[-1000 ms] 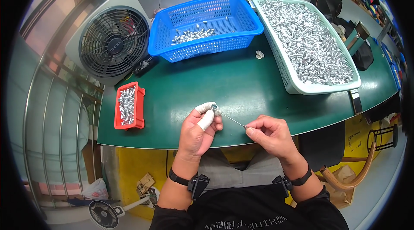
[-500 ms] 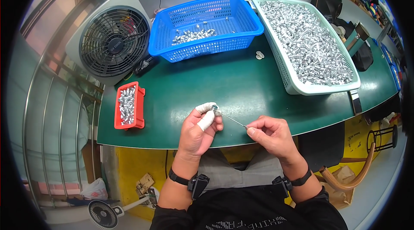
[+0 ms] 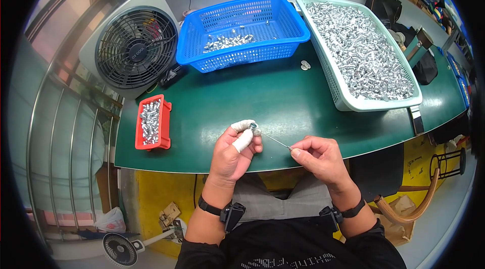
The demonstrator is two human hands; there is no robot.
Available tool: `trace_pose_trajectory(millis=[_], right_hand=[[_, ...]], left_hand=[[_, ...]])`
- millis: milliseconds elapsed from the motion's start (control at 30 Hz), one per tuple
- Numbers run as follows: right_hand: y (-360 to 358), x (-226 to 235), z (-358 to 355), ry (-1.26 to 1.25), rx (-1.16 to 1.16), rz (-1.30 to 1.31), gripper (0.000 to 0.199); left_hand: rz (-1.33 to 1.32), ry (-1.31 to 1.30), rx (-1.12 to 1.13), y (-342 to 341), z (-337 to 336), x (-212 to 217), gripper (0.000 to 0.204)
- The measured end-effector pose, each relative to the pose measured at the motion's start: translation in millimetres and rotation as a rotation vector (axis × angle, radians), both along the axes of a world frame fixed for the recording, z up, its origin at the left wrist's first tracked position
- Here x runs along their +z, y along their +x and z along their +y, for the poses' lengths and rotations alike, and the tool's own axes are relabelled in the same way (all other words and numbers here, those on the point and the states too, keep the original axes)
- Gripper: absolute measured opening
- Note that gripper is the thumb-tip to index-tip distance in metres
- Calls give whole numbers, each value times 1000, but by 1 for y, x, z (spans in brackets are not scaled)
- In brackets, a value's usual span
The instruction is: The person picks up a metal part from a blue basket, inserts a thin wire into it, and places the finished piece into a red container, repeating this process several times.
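Observation:
My left hand (image 3: 236,149), with white wraps on thumb and forefinger, pinches a small metal part (image 3: 253,126) near the table's front edge. Between the thumb and forefinger of my right hand (image 3: 319,157) is the end of a thin metal rod (image 3: 275,140). Its far tip reaches the small part; whether it sits inside or only touches it I cannot tell. Off to the left, a small red bin (image 3: 165,122) holds many silvery metal parts. Beyond my hands stands a blue perforated basket (image 3: 242,57) with a loose pile of similar parts (image 3: 227,43).
A pale green basket (image 3: 333,85) heaped with metal parts stands at the right on the green table (image 3: 227,92). At the back left is a black-and-grey box fan (image 3: 136,49). A few small discs (image 3: 305,65) lie between the baskets. A wooden-armed chair (image 3: 409,213) is at the lower right.
The view has shifted very slightly. Both hands keep the same grip on the metal part and the rod, with no other clear movement.

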State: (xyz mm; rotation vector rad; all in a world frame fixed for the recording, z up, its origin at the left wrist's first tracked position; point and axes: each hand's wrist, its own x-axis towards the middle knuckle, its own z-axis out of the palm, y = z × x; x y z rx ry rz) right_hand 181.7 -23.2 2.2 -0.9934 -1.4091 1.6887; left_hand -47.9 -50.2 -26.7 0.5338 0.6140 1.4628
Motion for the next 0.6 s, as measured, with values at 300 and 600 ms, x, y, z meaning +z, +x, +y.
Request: trace_pose_trajectory(millis=[300, 600], right_hand=[[19, -5, 5, 25, -7, 14, 13], [120, -4, 35, 397, -15, -18, 11]], left_hand=[[18, 6, 8, 19, 8, -4, 25], [265, -5, -86, 106, 35, 24, 38]])
